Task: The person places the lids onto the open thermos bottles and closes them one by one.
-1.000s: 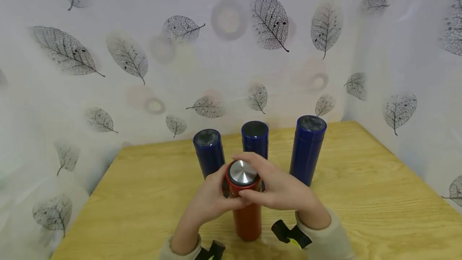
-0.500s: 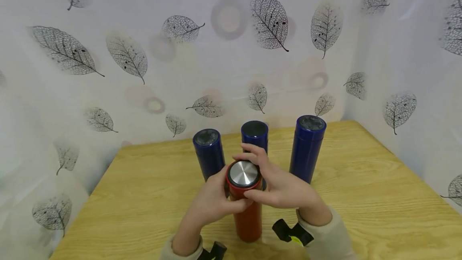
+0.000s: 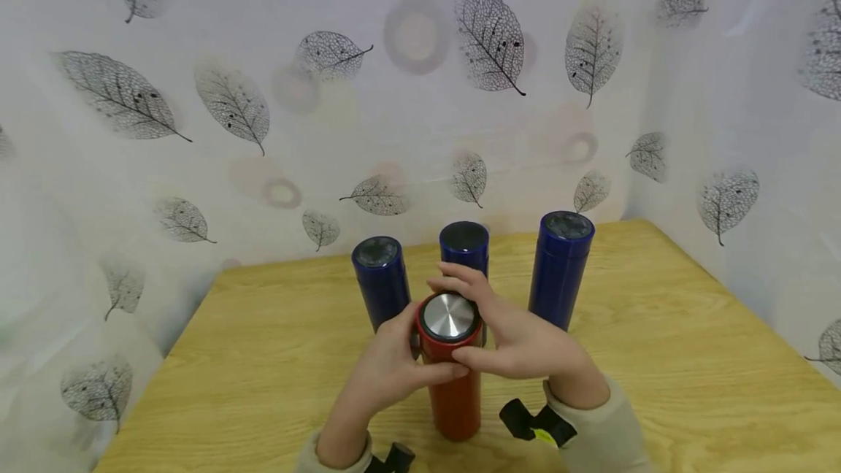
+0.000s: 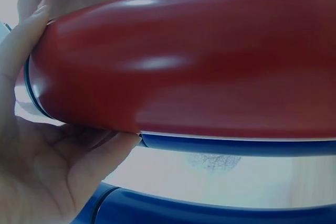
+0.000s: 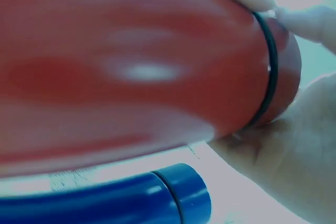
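Observation:
A red thermos bottle (image 3: 455,407) with a brushed-silver top stands upright at the front of the table. My left hand (image 3: 389,365) grips its upper body, thumb across the near side. Around the red lid (image 5: 287,72) curl the thumb and fingers of my right hand (image 3: 519,341); one or two of its fingers are raised off the rim. In the right wrist view a dark ring (image 5: 271,66) marks the seam between lid and body. The left wrist view shows the red body (image 4: 184,72) within the left hand. The far-side fingers are partly hidden behind the bottle.
Behind the red bottle stand a blue thermos bottle (image 3: 383,287) at left, another blue bottle (image 3: 465,258) in the middle, partly hidden by my right hand, and a blue bottle (image 3: 558,276) at right. A leaf-patterned curtain (image 3: 407,115) borders the wooden table (image 3: 276,356).
The right hand's upper fingers have lifted and spread away from the lid. Both hands and the red bottle have shifted slightly right. The blue bottles have stayed in place.

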Demonstrator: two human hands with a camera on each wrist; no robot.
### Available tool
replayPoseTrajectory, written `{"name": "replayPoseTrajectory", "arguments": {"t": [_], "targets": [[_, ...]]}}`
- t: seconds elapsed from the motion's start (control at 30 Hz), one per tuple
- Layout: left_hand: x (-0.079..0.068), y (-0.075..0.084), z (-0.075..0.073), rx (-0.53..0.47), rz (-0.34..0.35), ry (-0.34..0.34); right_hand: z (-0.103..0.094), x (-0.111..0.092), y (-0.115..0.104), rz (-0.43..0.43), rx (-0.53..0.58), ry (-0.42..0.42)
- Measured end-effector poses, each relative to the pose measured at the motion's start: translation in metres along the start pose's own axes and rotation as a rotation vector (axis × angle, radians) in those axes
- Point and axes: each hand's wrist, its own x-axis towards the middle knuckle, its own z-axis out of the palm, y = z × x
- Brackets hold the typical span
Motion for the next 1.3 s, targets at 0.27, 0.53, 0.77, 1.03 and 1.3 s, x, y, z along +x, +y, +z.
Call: {"name": "replayPoseTrajectory", "arguments": {"t": [0.27, 0.53, 0.77, 1.03, 1.3], "targets": [[0.0, 0.0, 0.002, 0.005, 0.005, 0.028, 0.008, 0.003, -0.001, 0.097, -0.218, 0.18], [0.001, -0.003, 0.001, -0.063, 0.033, -0.03, 0.001, -0.001, 0.002, -0.005, -0.113, 0.015], [-0.002, -0.001, 0.0, -0.045, 0.056, -0.004, -0.001, -0.002, -0.001, -0.012, -0.082, 0.037], [-0.002, -0.001, -0.001, -0.062, 0.055, -0.022, 0.009, 0.005, 0.0, 0.089, -0.279, 0.128], [-0.003, -0.004, -0.008, -0.22, 0.157, -0.154, -0.005, -0.004, 0.0, -0.073, -0.072, -0.056]]}}
